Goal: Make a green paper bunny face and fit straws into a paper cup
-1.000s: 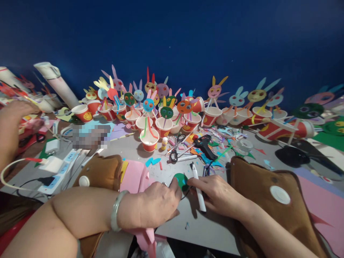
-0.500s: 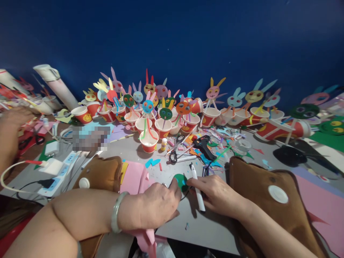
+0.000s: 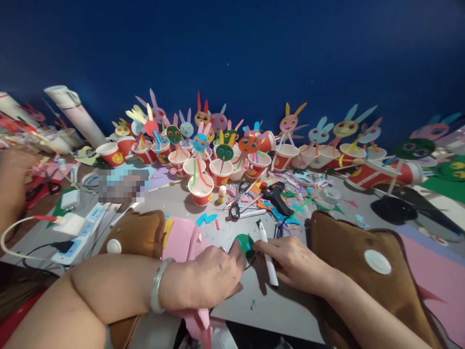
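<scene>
Between my two hands is a small round green paper disc [image 3: 246, 245] with blue bits on it. My left hand [image 3: 216, 271], with a pale bangle on the wrist, pinches the disc's left edge. The fingertips of my right hand [image 3: 286, 261] are at its right edge, and a white marker [image 3: 268, 257] with a dark tip lies in the grip of that same hand. Past the hands stand red and white paper cups [image 3: 201, 195] with paper rabbit heads [image 3: 224, 152] on coloured strips.
Brown padded bags [image 3: 363, 271] lie on both sides of the grey table. Scissors [image 3: 234, 210], a black glue gun [image 3: 278, 198], a glue bottle [image 3: 222, 194] and paper scraps lie mid-table. Left are a power strip [image 3: 78, 242] and another person's arm [image 3: 10, 179].
The view has shifted very slightly. My hands, the green disc and the marker have hardly moved. The other person's hand at the far left has shifted a little to the left.
</scene>
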Demonstrator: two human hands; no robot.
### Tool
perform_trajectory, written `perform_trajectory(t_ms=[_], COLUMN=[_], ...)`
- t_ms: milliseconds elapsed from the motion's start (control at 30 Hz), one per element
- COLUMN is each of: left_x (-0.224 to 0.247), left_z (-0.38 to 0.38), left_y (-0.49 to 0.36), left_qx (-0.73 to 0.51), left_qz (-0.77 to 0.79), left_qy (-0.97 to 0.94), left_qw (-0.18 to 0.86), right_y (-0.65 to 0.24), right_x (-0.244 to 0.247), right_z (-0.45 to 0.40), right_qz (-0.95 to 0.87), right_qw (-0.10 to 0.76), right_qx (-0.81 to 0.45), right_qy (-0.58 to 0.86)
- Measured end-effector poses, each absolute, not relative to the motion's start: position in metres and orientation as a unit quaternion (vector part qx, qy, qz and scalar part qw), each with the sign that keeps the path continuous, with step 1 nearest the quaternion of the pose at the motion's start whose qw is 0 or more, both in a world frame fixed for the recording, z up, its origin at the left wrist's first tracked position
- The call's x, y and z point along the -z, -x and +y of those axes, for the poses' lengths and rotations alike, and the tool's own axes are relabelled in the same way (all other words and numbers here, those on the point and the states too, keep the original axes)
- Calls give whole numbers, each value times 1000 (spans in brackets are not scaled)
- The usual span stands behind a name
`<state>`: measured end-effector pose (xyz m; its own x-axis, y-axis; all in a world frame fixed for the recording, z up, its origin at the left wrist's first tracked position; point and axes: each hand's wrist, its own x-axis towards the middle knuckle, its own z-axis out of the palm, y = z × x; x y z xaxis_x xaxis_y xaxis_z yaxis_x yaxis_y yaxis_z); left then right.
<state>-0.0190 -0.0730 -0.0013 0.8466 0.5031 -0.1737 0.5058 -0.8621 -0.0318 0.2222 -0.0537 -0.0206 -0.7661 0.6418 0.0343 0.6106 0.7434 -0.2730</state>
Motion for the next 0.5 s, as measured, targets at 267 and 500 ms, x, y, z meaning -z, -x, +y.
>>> perform_trajectory(t_ms=[267, 500], left_x=[-2, -8], left_z=[-72, -69], left_y=[19, 19], left_qx=[109, 147], left_qz=[268, 255], left_qy=[-957, -954], left_qw=[31, 62], right_y=[-223, -226], right_x=[20, 21], right_z=[-52, -49], right_qz=[-926, -924], right_qw=[71, 118], right_qx=[-139, -127], right_qy=[344, 342])
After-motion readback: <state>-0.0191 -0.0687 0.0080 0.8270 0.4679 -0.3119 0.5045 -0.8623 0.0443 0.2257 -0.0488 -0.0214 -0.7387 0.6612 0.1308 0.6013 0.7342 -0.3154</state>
